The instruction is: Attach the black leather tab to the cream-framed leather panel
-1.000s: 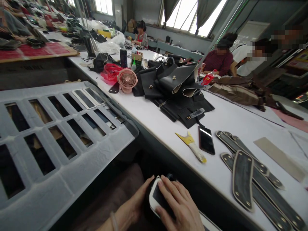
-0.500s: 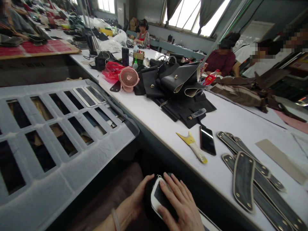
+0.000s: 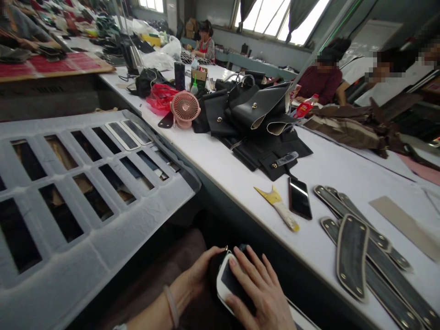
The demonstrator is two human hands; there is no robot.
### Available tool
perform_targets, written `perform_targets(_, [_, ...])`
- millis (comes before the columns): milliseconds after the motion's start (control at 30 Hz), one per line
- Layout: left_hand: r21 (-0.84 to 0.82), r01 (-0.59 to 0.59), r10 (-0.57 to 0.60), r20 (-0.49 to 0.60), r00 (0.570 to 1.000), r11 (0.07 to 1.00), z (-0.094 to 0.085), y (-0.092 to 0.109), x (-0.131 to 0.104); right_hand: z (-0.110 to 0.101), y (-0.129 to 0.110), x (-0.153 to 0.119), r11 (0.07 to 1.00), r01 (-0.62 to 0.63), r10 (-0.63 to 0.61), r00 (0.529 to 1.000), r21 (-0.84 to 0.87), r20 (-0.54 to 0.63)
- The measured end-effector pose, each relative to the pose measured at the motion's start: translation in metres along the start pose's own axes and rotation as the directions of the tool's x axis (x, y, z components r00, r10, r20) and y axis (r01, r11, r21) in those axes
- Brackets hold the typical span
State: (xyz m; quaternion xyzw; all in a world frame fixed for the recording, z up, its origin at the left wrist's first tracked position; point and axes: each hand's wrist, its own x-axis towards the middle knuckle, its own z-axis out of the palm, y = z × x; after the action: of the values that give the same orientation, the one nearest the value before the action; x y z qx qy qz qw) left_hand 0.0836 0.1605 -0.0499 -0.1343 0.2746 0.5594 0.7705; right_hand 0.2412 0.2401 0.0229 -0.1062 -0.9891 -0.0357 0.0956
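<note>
Low in the view, over my lap, is a dark piece with a white-edged panel (image 3: 222, 282); its underside is hidden in shadow. A small gold metal fitting (image 3: 226, 248) shows at its top end. My left hand (image 3: 197, 277) grips the left side, its finger reaching to the fitting. Across the panel's face lies my right hand (image 3: 263, 288), fingers stretched and a little apart, thumb resting near the lower edge. Another white-edged strip (image 3: 302, 318) shows below my right hand. Two similar white-edged panels (image 3: 129, 134) lie on the grey slotted tray (image 3: 99, 247) at left.
On the white table (image 3: 220, 176) lie a yellow-ended tool (image 3: 278, 207), a phone (image 3: 299, 198), several studded dark straps (image 3: 352, 256) and black leather bag parts (image 3: 254, 119). A pink fan (image 3: 185, 109) stands farther back. Several people work beyond.
The view has shifted slightly. My left hand has moved up a little along the piece. The fingers of my right hand are spread slightly more on the panel.
</note>
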Motion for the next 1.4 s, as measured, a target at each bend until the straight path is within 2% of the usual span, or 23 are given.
perform_targets(400, [-0.022, 0.093, -0.091, 0.074, 0.993, 0.995, -0.007, 0.005, 0.009, 0.001, 0.003, -0.005, 0.985, -0.148, 0.139, 0.984, 0.084, 0.108])
perform_targets(600, [-0.033, 0.112, -0.111, 0.05, 0.993, 0.993, -0.012, 0.001, 0.011, -0.002, 0.005, -0.001, 0.964, -0.233, 0.203, 0.955, 0.124, 0.216])
perform_targets(733, [-0.003, 0.153, -0.153, 0.028, 0.988, 0.988, -0.016, 0.004, 0.011, -0.003, 0.001, 0.002, 0.938, -0.317, 0.266, 0.917, 0.14, 0.297])
perform_targets(867, [0.037, 0.176, -0.177, 0.024, 0.984, 0.984, -0.015, 0.009, 0.014, -0.003, -0.001, 0.001, 0.932, -0.345, 0.3, 0.909, 0.116, 0.288])
perform_targets(1067, [0.122, 0.102, -0.102, -0.008, 0.995, 0.987, -0.009, 0.01, 0.013, -0.002, -0.004, 0.0, 0.935, -0.328, 0.288, 0.924, 0.136, 0.253])
perform_targets(1267, [0.176, 0.035, -0.021, -0.081, 0.996, 0.984, 0.006, 0.001, -0.012, -0.007, -0.006, 0.006, 0.889, -0.399, 0.321, 0.893, 0.224, 0.315])
perform_targets(1333, [0.178, -0.024, 0.052, -0.155, 0.986, 0.984, 0.009, -0.003, -0.022, -0.011, -0.007, 0.008, 0.866, -0.429, 0.335, 0.879, 0.257, 0.34])
perform_targets(1400, [0.186, -0.133, 0.174, -0.223, 0.959, 0.973, 0.009, -0.007, -0.029, -0.014, -0.008, 0.01, 0.841, -0.458, 0.344, 0.864, 0.288, 0.369])
